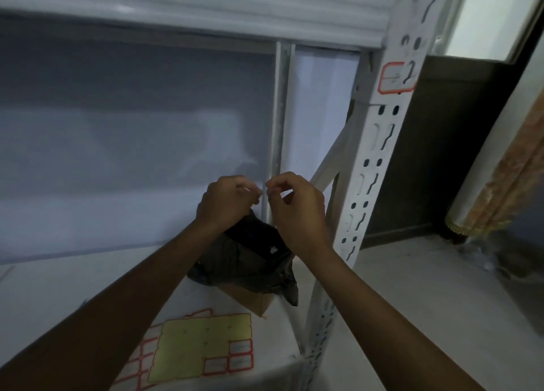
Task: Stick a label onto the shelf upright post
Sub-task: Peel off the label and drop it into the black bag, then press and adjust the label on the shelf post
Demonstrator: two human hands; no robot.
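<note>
Post (379, 161): white metal shelf upright, punched with slots and round holes, rising at a slant on the right side of the view, from beside the lower shelf up past the upper shelf rail. One red-bordered label (397, 77) already stuck on it high up, just under the rail

Shelf (59, 302): lower board, white, bearing a crumpled black bag (250, 261) on a cardboard box (250, 301), and the label sheet

Label sheet (203, 348): lying flat at the near edge of the shelf, most of the middle peeled to yellow backing, red-bordered labels left along its left side and lower right corner

Left hand (225, 203): raised in front of the bag, fingers curled, thumb and forefinger closed in a pinch; a thin pale sliver shows at the fingertips, too blurred to identify for certain

Right hand (297, 208): just beside the left, nearly touching it, thumb and forefinger likewise pinched, other fingers loosely bent; what it holds cannot be told

Step in hand, as a judgement: a fresh label being readied between both hands, well apart from the post, not yet applied

Next move calls for: carrying the label right to a bare stretch of the post, sticky side facing the metal, laying it square, then pressing it flat
</note>
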